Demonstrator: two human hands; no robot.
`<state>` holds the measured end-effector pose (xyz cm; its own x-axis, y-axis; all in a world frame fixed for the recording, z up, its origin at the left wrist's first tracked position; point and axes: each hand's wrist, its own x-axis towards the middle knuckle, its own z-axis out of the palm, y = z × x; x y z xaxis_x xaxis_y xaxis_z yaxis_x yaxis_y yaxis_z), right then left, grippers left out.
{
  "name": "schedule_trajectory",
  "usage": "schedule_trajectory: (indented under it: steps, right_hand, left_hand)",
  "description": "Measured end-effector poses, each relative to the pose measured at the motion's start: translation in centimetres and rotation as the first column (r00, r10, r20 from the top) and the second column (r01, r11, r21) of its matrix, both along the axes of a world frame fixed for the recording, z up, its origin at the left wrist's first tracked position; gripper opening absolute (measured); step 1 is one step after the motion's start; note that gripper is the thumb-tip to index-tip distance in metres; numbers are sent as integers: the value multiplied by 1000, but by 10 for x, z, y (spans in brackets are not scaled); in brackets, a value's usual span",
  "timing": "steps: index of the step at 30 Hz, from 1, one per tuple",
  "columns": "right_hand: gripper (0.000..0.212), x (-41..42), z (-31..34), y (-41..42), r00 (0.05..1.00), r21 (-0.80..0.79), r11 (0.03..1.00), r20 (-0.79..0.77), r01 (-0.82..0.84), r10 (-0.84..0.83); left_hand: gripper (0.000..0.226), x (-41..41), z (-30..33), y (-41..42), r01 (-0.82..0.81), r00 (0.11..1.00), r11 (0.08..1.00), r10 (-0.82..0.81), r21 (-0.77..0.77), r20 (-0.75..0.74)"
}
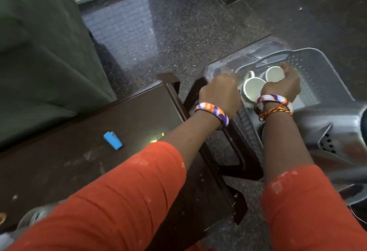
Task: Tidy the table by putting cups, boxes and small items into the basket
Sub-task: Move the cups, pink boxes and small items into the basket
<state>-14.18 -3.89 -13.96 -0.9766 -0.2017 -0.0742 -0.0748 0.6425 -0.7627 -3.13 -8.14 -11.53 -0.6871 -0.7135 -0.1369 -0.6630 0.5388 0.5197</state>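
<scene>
Both hands reach into a grey plastic basket (pixel 309 65) that sits on the floor just beside the dark brown counter (pixel 79 131). The right hand (pixel 286 85) curls its fingers round the far white cup (pixel 275 73) inside the basket. The left hand (pixel 220 93) is closed in a fist at the basket's near rim, beside the nearer white cup (pixel 253 89); what its fingers grip I cannot tell through the blur. Both cups lie touching in the basket. A blue lighter (pixel 112 140) lies on the counter, well apart from the hands.
</scene>
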Motion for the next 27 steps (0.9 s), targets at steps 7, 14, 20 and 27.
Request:
schedule_trajectory:
  steps: [7, 14, 20, 27]
  right_hand:
    - [53, 86, 17, 9, 894, 35, 913, -194, -406, 404]
    - [39, 183, -31, 26, 650, -19, 653, -124, -757, 749]
    - [60, 222, -93, 53, 405, 336, 322, 216, -885, 888]
    - [41, 242, -116, 64, 360, 545, 214, 177, -811, 916]
  left_hand:
    - [23, 116, -29, 37, -283, 959, 953, 277, 112, 65]
    - [22, 224, -60, 71, -616, 787, 771, 605, 162, 120]
    - [28, 278, -91, 126, -751, 659, 643, 717, 150, 226]
    - [27, 326, -112, 180, -864, 502, 502, 865, -32, 25]
